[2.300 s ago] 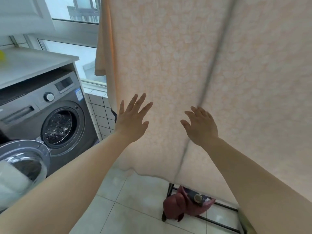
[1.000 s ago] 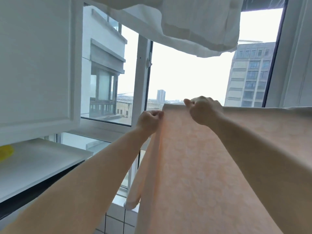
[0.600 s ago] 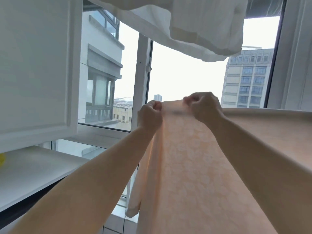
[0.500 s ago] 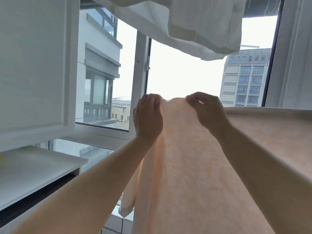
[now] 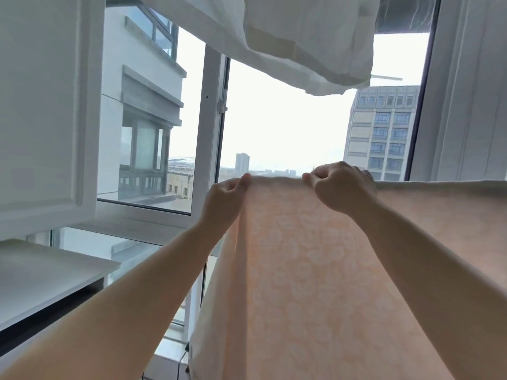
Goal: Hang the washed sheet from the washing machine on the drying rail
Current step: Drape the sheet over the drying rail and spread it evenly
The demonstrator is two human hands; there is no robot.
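Nearest the lens, both forearms reached up and forward. The left hand (image 5: 223, 200) pinched the top fold of the peach sheet (image 5: 315, 270), fingers curled tight on its left corner; the right hand (image 5: 341, 187) gripped the same fold just to the right. The rail itself was hidden under the cloth. Half a second earlier the hands sat closer together with the fold bunched up between them; now they had drawn apart and the edge lay flat. That suggested the sheet was already hung and only being smoothed. Above the fingers hung white laundry (image 5: 296, 37); beyond them, the window (image 5: 211, 119).
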